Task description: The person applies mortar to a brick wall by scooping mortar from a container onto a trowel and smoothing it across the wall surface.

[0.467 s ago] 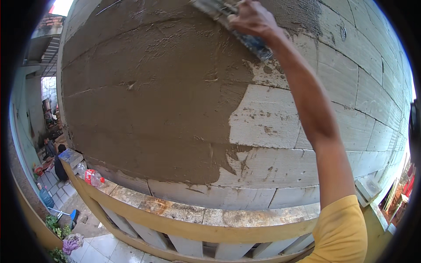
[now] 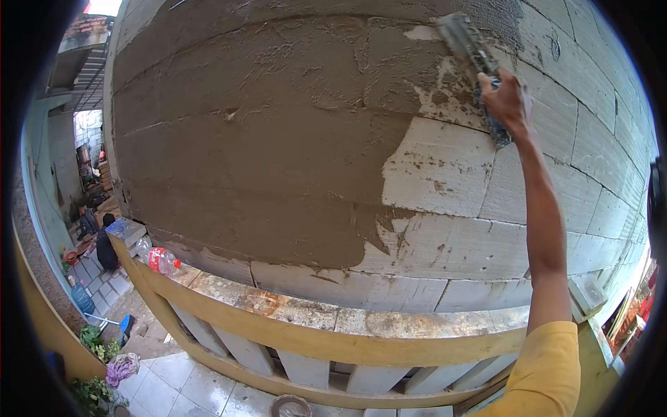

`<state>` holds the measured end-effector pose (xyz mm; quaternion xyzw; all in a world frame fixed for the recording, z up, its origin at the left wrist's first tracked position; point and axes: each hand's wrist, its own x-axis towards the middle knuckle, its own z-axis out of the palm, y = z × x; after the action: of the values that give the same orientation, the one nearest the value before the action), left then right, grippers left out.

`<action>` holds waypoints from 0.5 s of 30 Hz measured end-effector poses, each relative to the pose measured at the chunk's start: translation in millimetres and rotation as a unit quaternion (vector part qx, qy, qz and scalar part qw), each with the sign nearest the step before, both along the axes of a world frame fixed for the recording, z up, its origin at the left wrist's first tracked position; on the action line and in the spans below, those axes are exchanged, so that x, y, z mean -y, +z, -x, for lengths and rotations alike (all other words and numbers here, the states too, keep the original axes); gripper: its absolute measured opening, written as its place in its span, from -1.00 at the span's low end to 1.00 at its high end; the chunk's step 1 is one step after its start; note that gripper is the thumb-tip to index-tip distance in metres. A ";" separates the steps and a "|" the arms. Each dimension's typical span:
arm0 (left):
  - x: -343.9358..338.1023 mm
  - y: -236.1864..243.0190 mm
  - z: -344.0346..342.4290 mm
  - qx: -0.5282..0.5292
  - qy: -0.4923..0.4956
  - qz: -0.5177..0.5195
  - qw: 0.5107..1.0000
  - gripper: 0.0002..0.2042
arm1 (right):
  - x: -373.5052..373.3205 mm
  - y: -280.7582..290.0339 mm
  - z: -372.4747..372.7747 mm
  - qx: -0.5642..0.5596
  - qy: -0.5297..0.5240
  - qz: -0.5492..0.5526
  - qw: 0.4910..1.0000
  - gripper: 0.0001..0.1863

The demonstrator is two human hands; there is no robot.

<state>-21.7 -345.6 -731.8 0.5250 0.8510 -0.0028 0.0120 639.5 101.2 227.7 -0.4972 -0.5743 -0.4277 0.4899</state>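
Observation:
My right hand [image 2: 507,104] is closed round the handle of a long flat plastering trowel [image 2: 458,36]. The blade stands steeply tilted against the upper right of the wall, slightly blurred at its top end. To its left spreads wet grey-brown mortar [image 2: 278,153], mostly smooth with some ridges and scrape marks. Thinly smeared, patchy block shows right beside the blade. Below and to the right are bare pale blocks [image 2: 441,167] with visible joints. My right arm reaches up in a yellow sleeve. My left hand is out of the picture.
A yellow-edged balustrade [image 2: 375,351] with a stained top runs along the wall's foot. On its left end lies a clear bottle [image 2: 163,260] with a red label. A pale block [image 2: 587,295] sits at right. A round container [image 2: 290,406] stands on the tiles below.
My right hand has moved right and down with the trowel, and the blade has turned steeper. Uneven, patchy block now shows to the blade's left. The view has shifted slightly.

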 end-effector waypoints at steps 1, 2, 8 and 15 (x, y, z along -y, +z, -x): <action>29.8 -0.3 -7.3 0.003 0.023 0.116 0.993 -0.86 | 4.8 5.0 -14.2 -0.058 -0.010 -0.017 0.998 -0.69; 48.7 2.2 -11.9 -0.002 0.025 0.198 0.980 -0.80 | 3.4 4.4 -28.2 -0.058 -0.013 -0.012 0.998 -0.69; 80.9 6.6 -1.0 -0.017 0.062 0.158 0.985 -0.79 | -5.1 -72.9 75.7 0.081 0.054 0.086 0.992 -0.63; 47.4 -2.5 -32.6 0.038 -0.021 -0.074 0.996 -0.76 | -24.3 -10.7 -94.0 0.014 -0.010 -0.100 0.995 -0.41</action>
<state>10.9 -393.1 -734.3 0.5421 0.8365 0.0796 0.0058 733.5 125.5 217.0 -0.4453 -0.5307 -0.4944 0.5250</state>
